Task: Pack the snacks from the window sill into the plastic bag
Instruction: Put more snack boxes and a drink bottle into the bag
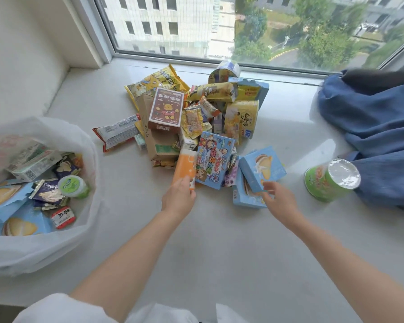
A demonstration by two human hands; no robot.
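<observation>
Orange packet (185, 166) pinched in left hand (178, 199) — mid-pick; right hand (280, 201) spread, reaching for blue box (261, 169). Next: carry across, drop into plastic bag (56, 243).

High-rise room, window sill (219, 229), snacks (196, 117)

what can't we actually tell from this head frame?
- Left hand on the orange packet: fingers hidden behind the hand, grip unclear.
- Right hand at the light blue box: motion-blurred, contact uncertain.
- Plastic bag: cut off by the left edge; its lower contents are buried.
- Snack pile: bottom items covered by upper ones.
- Blue cloth: runs off the right edge.
</observation>
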